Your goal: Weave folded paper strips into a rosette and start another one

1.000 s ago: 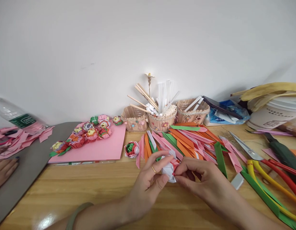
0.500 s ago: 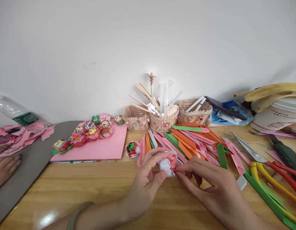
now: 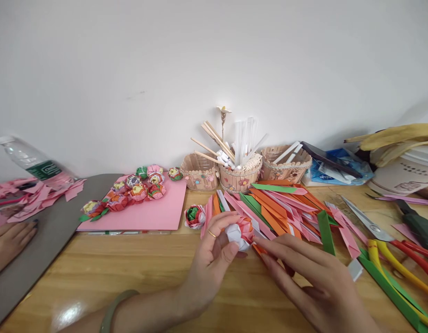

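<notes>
In my left hand (image 3: 214,259), thumb and fingers hold a folded paper flower (image 3: 240,235) with white outer petals and red-pink inner ones. My right hand (image 3: 304,273) is at the flower's right side, its thumb and index fingertips close to the petals. A bit of orange paper (image 3: 259,250) shows between those fingertips; most of it is hidden. Just behind my left hand rests a finished paper flower (image 3: 195,216) in white, red and green. A pile of folded paper strips (image 3: 274,210) in orange, pink, green and white spreads behind both hands.
Several paper flowers (image 3: 136,192) lie on pink paper (image 3: 165,212). Decorated wooden baskets (image 3: 240,178) hold sticks. At right are scissors (image 3: 376,229) and a tub (image 3: 401,171). At left, another person's hand (image 3: 13,240) rests on a grey mat (image 3: 58,231), near a bottle (image 3: 33,162).
My right fingertips have drawn slightly apart, and orange paper now shows between them. The flower stays in my left hand, turned a little. The whole view has shifted slightly.
</notes>
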Demonstrator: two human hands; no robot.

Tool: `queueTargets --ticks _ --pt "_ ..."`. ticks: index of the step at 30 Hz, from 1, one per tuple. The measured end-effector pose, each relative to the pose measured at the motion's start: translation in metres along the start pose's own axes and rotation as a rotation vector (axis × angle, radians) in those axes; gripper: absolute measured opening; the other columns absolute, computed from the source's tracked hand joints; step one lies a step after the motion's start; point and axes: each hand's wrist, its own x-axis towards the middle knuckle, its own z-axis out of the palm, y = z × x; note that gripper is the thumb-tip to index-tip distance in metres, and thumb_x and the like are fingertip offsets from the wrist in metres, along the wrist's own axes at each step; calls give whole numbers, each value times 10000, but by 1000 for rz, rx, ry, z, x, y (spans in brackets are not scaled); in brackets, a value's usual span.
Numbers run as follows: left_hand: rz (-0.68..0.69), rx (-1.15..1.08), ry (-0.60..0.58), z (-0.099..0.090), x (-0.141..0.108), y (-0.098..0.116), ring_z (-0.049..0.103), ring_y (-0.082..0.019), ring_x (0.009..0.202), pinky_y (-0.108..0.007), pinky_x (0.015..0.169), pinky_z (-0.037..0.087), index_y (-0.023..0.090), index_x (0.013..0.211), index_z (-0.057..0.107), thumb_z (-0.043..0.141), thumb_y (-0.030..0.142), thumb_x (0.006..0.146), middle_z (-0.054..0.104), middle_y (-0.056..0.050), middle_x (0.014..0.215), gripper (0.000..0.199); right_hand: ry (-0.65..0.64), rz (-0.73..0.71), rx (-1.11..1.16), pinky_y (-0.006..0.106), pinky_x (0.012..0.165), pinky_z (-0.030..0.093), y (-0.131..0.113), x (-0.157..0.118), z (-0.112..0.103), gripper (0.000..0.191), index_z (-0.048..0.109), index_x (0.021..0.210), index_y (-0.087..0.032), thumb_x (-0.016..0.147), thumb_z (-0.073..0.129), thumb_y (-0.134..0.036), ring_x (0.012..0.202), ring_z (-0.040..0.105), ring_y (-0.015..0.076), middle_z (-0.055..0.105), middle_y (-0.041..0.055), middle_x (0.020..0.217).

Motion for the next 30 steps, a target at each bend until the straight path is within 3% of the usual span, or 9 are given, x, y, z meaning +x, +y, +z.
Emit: queueTargets --ticks 4,8,13,19,26,30 --pt "4 -11 22 -1 0 -3 500 -163 1055 -250 876 449 321 1127 555 529 273 828 511 -13 1181 303 -80 -35 88 196 516 504 -3 5 -5 300 636 1006 -231 792 487 -83 632 635 119 683 19 767" --pt "-139 -264 -1 0 1 -5 539 -149 925 -250 711 514 341 1168 514 529 272 827 497 -14 1197 348 -31 124 177 171 494 496 -3 8 -11 229 667 926 -246 806 509 -132 621 633 113 685 3 732" --pt "-273 -482 -81 1 6 -1 588 -154 826 -266 652 534 212 1077 593 523 232 827 580 -66 1033 261 33 307 240 183 482 483 2 9 -11 158 682 880 -246 818 537 -230 653 626 136 681 6 732" --pt "-351 -595 -182 -1 8 3 624 -130 799 -224 659 543 166 1106 597 523 211 831 645 -73 959 289 -38 247 239 179 435 432 5 8 -6 194 638 976 -221 808 550 -175 520 547 98 618 -10 648" --pt "-419 -567 -286 -2 9 -4 658 -170 790 -232 528 558 202 1130 579 481 317 851 665 -86 977 318 -90 162 241 177 440 439 6 8 -8 139 619 888 -209 814 527 -137 558 569 100 622 15 717" --pt "-407 -535 -273 -3 10 -7 669 -164 754 -217 565 537 207 1147 569 503 315 842 689 -80 889 331 -86 151 243 177 468 454 8 10 -9 144 617 876 -213 810 527 -122 572 570 100 625 10 721"
